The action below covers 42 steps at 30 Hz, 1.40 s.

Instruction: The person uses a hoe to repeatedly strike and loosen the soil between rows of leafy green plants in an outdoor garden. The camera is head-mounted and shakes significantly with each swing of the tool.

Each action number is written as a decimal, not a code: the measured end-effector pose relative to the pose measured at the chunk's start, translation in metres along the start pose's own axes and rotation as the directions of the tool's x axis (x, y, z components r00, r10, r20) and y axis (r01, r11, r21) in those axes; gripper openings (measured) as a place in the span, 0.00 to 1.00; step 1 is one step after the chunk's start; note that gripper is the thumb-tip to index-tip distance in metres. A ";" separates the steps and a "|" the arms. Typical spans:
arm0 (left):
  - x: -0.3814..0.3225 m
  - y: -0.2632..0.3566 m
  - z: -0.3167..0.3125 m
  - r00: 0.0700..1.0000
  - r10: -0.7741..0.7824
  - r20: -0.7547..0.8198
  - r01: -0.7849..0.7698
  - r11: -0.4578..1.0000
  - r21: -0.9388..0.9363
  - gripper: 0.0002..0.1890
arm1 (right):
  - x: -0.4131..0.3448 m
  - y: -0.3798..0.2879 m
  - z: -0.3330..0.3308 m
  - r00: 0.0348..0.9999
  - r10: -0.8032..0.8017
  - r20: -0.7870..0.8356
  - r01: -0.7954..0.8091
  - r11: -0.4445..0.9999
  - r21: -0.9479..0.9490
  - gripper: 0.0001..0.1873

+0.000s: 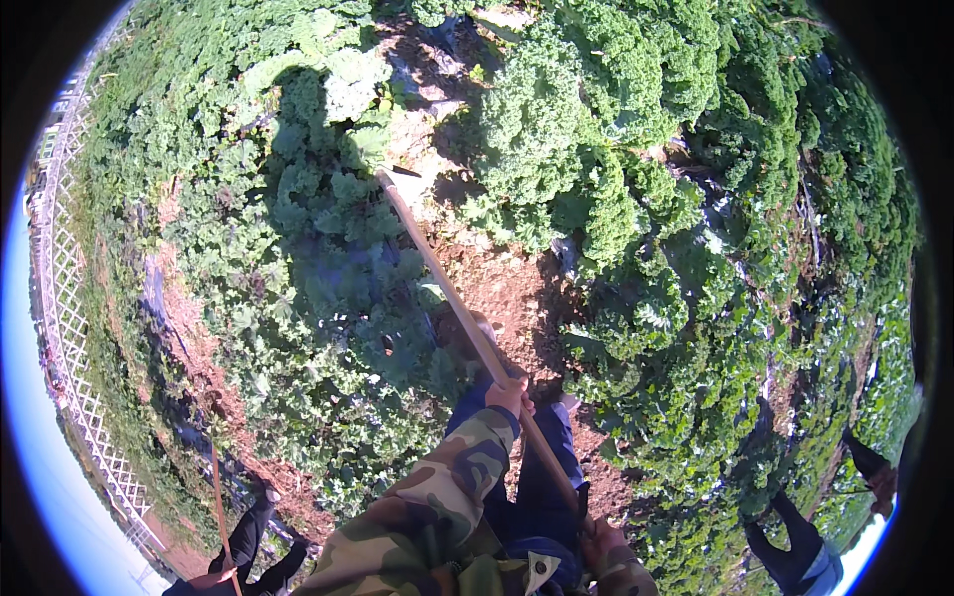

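My left hand (510, 396) is closed around the middle of a long wooden handle (456, 298). Lower down, near my waist, my right hand (602, 540) grips the same handle close to its rear end. The handle slants up and to the left, away from my body. At its far end a dark, thin metal blade (405, 171) shows over pale, sunlit ground beside leafy plants; the kind of tool cannot be told for certain. Both sleeves are camouflage cloth. My legs in dark blue trousers stand on the bare soil below.
Curly kale plants (533, 112) grow in dense rows on both sides of a soil path (514, 298). A white lattice fence (67, 276) runs along the far left. One person holding a pole (218, 506) is at the lower left; other people are at the lower right.
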<state>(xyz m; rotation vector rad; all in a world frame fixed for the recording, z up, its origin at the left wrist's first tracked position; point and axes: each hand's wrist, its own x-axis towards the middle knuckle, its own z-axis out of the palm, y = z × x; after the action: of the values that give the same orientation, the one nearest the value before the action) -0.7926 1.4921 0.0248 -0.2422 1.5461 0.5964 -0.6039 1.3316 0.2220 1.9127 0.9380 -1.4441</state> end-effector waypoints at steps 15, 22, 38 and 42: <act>0.051 0.076 -0.011 0.965 0.149 -0.218 -0.131 0.987 0.095 0.08 | 0.074 -0.092 -0.008 0.994 -0.091 0.055 0.095 0.993 -0.065 0.18; 0.019 0.022 -0.009 0.988 0.128 -0.083 -0.112 0.979 0.168 0.08 | 0.035 -0.033 0.019 0.996 -0.053 0.074 0.054 0.998 -0.013 0.20; -0.009 0.008 -0.007 0.996 0.008 0.092 -0.025 0.981 0.190 0.10 | -0.002 -0.021 -0.011 0.989 0.119 0.086 -0.121 0.992 0.025 0.18; -0.026 -0.048 0.002 0.975 -0.181 0.128 0.193 0.977 -0.092 0.13 | -0.050 0.044 -0.009 0.974 0.180 0.138 -0.181 0.984 -0.005 0.17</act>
<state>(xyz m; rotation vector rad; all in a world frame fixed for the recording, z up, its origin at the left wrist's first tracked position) -0.7647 1.4476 0.0401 -0.4195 1.3614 0.5327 -0.5718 1.3024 0.2741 1.8249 0.6779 -1.4524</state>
